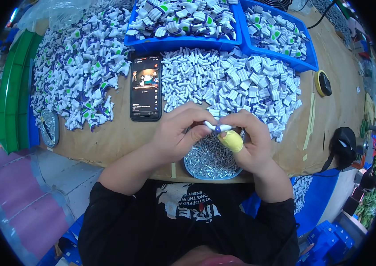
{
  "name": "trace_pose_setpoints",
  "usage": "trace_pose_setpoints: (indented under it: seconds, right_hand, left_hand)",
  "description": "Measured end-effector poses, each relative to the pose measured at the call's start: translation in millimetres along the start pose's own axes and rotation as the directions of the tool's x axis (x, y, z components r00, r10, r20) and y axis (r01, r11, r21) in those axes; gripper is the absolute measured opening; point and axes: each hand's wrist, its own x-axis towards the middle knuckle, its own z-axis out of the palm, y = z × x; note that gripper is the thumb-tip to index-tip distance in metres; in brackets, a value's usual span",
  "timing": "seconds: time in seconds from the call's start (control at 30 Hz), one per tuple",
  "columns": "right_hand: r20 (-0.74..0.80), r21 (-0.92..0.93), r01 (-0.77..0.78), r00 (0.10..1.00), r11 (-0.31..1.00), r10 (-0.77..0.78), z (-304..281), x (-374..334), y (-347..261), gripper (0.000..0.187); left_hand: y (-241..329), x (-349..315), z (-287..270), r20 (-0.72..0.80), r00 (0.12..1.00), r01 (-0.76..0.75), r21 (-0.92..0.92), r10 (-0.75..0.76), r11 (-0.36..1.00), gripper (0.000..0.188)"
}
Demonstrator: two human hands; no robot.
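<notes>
Between my two hands is a small white plastic part with a purple middle. My left hand pinches its left end between thumb and forefinger. From the other side my right hand grips the right end; yellow tape is wrapped round that thumb. Just below the fingers a blue-rimmed bowl holds many small metal pins. Beyond my hands lie heaps of small white tube-like pieces and wider ribbed white-and-purple pieces.
A phone with a lit screen lies left of my hands. Past it spreads a heap of white, purple and green parts. Two blue bins of parts stand at the back. A tape roll and black pouch sit right.
</notes>
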Motion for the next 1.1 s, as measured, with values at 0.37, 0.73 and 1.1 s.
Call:
trace_pose_setpoints:
  seconds: [0.37, 0.73, 1.1]
  right_hand:
    - [0.036, 0.039, 0.133, 0.990, 0.990, -0.134, -4, 3, 2, 0.022]
    - [0.130, -0.528, 0.292, 0.956, 0.798, -0.264, 13, -1, 7, 0.039]
    - [0.130, -0.434, 0.238, 0.971, 0.869, -0.201, 12, -1, 1, 0.033]
  left_hand:
    - [-1, -1, 0, 0.046, 0.998, -0.039, -0.036, 0.040, 0.999, 0.017]
    - [2, -13, 10, 0.196, 0.831, 0.545, -0.473, -0.520, 0.693, 0.027]
    - [3, -15, 14, 0.182, 0.823, 0.556, -0.451, -0.538, 0.698, 0.029]
